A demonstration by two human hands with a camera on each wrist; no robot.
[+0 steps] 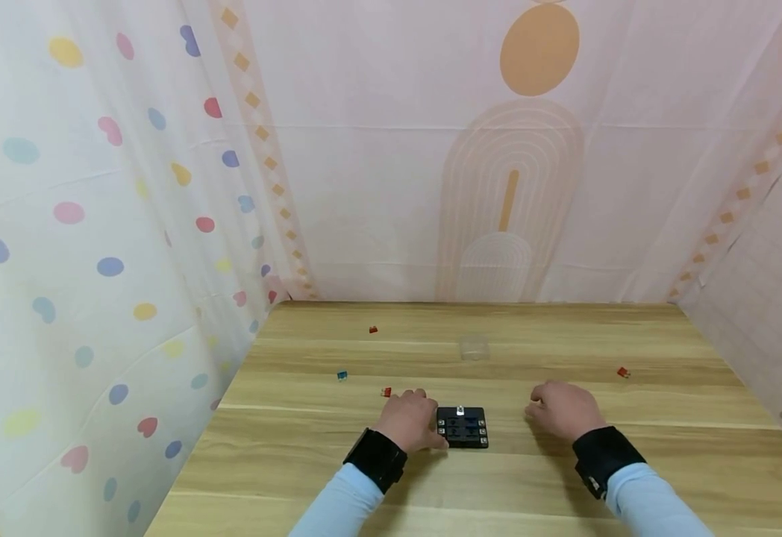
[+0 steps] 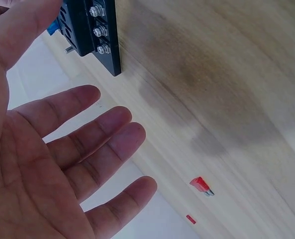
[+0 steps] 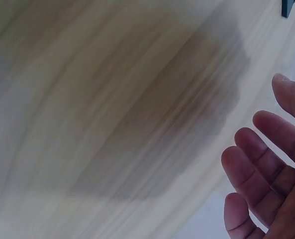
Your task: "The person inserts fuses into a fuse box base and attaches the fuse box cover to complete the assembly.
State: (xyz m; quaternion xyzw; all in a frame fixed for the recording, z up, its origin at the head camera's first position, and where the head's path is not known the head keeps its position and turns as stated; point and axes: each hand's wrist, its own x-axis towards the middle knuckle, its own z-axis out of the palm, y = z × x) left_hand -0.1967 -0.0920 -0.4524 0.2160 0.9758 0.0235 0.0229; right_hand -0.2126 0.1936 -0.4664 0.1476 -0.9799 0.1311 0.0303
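Observation:
A black fuse block (image 1: 462, 427) with screw terminals lies flat on the wooden table. At its left side is my left hand (image 1: 410, 421), fingers spread and fairly straight; the left wrist view shows the thumb (image 2: 23, 30) overlapping the block's edge and the palm bare. Just beyond that hand lies a red blade fuse (image 1: 386, 392). To the right of the block, my right hand (image 1: 565, 410) hovers over the tabletop, its fingers loosely bent with nothing between them. In the left wrist view a bit of blue (image 2: 53, 27) shows beside the block, partly hidden by the thumb.
A blue blade fuse (image 1: 342, 376) lies left of the hands, and a small red fuse (image 1: 374, 330) farther back. Another red fuse (image 1: 623, 372) is at the right. Behind the block stands a clear plastic cover (image 1: 474, 348). Patterned curtains (image 1: 364, 186) border the table (image 1: 283, 447).

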